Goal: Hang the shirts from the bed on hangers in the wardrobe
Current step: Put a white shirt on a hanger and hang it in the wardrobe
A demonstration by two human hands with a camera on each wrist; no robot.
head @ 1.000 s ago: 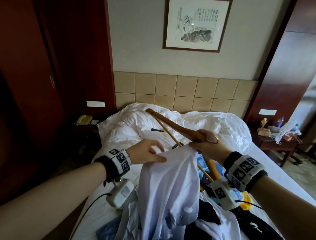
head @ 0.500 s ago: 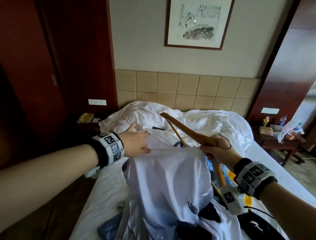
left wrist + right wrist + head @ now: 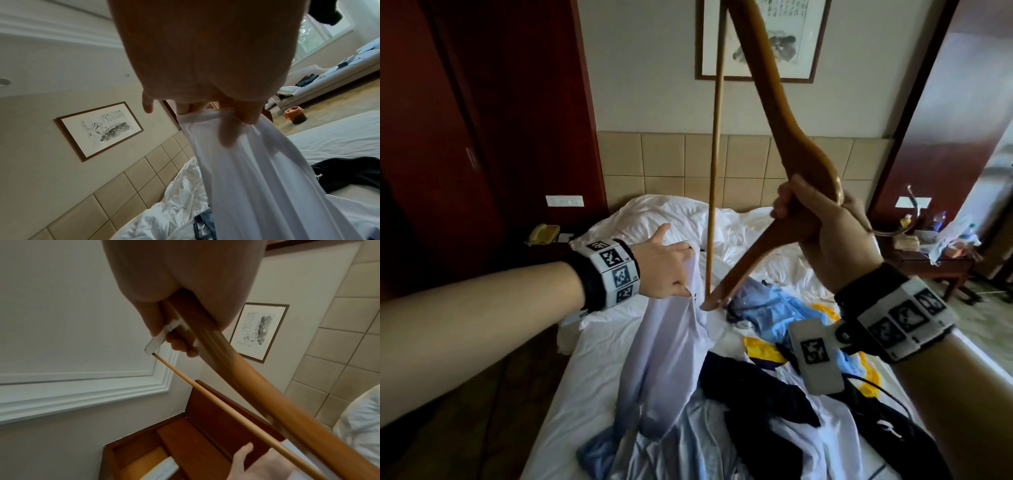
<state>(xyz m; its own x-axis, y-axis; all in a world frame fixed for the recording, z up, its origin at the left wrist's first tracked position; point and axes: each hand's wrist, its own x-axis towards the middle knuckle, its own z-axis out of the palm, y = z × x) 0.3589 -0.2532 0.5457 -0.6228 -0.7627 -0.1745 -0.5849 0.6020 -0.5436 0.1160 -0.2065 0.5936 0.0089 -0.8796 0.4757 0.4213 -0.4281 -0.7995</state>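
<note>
Wooden hanger (image 3: 784, 144), lying low over the bed (image 3: 599, 329) a second ago, is now tipped steeply, clamped in the right hand (image 3: 828, 226); its lower tip is aimed into the white shirt (image 3: 671, 346), lifted above the bed, pinched at its opening by the left hand (image 3: 664, 267). Threading judged begun.

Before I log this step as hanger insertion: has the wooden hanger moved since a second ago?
Yes. The wooden hanger has swung from lying low over the bed to near upright, its top now crossing the framed picture; the right hand grips it.
</note>
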